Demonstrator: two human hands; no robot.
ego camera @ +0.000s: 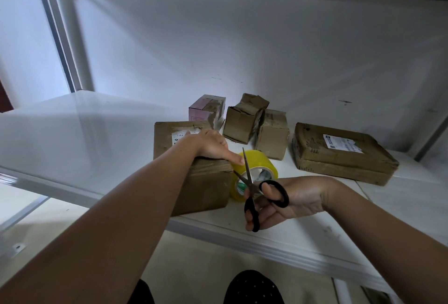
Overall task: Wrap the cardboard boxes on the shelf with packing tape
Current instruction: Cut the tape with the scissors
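Note:
A large brown cardboard box (206, 182) stands at the front edge of the white shelf (84, 134). My left hand (213, 145) lies flat on its top, the thumb stretched out to touch a yellow roll of packing tape (259, 165) beside the box's right side. My right hand (286, 202) grips black-handled scissors (252, 192), blades spread open over the roll.
Behind stand a pink-printed box (206, 109) and two small crumpled brown boxes (242, 122) (272, 134). A flat brown parcel with a white label (341, 153) lies at the right. The shelf's metal lip (266, 248) runs along the front; an upper shelf hangs overhead.

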